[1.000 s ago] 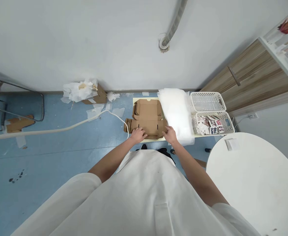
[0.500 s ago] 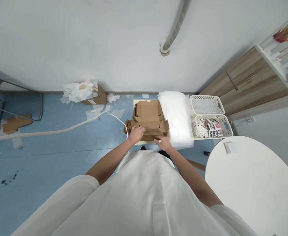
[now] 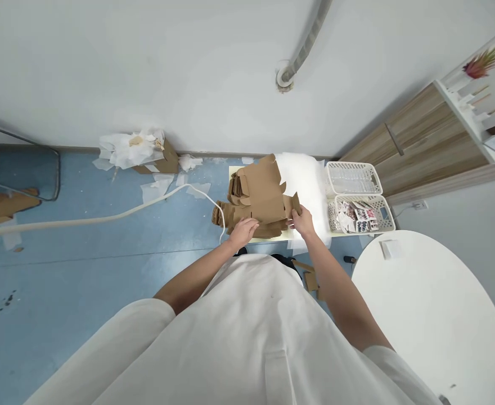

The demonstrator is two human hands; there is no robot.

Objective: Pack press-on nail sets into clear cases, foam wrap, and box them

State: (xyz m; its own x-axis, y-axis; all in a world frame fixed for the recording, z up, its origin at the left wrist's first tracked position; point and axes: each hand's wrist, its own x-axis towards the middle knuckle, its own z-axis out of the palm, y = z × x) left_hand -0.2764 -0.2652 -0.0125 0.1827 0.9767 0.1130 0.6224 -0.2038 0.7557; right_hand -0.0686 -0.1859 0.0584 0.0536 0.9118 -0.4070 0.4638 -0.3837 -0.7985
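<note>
A flattened brown cardboard box lies tilted on top of a stack of similar flat boxes, its far end turned to the right. At its near left edge is my left hand, fingers together on the cardboard. My right hand grips the small flap at the box's right side, thumb and fingers around the edge. White foam sheets lie in a pile directly right of the boxes, partly under the top one.
Two white baskets stand right of the foam: one with clear packets, one with small printed cards. A round white table is at the right. A pale hose crosses the left side.
The top box has turned and shifted right over the stack. My right hand has moved right and up to its side flap; my left hand has moved slightly right.
</note>
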